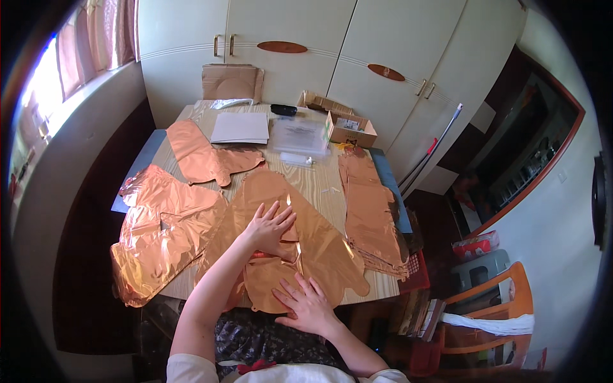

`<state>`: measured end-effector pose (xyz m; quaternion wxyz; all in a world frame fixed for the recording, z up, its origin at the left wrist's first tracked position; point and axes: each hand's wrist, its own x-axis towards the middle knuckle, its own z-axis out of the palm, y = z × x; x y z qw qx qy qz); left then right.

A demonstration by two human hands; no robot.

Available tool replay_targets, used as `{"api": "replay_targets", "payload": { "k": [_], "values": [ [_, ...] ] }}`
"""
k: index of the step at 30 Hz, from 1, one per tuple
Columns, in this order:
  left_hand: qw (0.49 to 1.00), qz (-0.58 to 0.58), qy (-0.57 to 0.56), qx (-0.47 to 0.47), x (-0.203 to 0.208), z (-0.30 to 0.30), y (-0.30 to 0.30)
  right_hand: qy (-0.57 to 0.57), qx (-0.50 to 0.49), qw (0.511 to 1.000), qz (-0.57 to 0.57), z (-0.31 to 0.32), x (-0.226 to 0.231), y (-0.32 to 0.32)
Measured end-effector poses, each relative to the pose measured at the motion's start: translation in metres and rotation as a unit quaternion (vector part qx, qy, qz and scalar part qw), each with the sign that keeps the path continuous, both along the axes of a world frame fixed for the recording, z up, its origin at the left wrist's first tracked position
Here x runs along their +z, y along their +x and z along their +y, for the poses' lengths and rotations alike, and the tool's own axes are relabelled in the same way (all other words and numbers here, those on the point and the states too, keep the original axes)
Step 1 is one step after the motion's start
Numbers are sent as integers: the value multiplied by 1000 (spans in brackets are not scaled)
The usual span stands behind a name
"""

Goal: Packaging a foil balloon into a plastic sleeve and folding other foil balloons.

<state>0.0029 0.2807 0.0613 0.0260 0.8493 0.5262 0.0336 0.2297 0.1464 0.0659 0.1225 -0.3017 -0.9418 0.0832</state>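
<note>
A flat, uninflated copper-coloured foil balloon (325, 246) lies spread over the near middle of the table. My left hand (268, 230) rests on its middle with fingers spread. Lower down, by the table's front edge, my right hand (308, 304) lies on the same foil, fingers stretched out. Little of the balloon's cut-out shows between the hands, with a bit of red there. To the left is a crumpled, shinier foil balloon (169, 223), and behind it another flat one (191, 153). A stack of flat foil balloons (369, 210) lies along the right side.
Toward the back of the wood-grain table (322, 189) are white sheets (240, 128), clear plastic bags (297, 134), a black object (283, 110) and an open cardboard box (353, 131). Cabinets (287, 25) stand behind. An orange wooden chair (520, 290) is at the right.
</note>
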Motion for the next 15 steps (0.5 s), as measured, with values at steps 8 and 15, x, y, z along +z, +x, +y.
{"api": "replay_targets", "payload": {
  "k": [8,15],
  "values": [
    [1000,14,-3,3,2,0,2,-94,2,989,114,25,-8,14],
    [1000,-7,6,-4,1,-1,0,-32,-10,990,138,55,-16,20]
  ]
}}
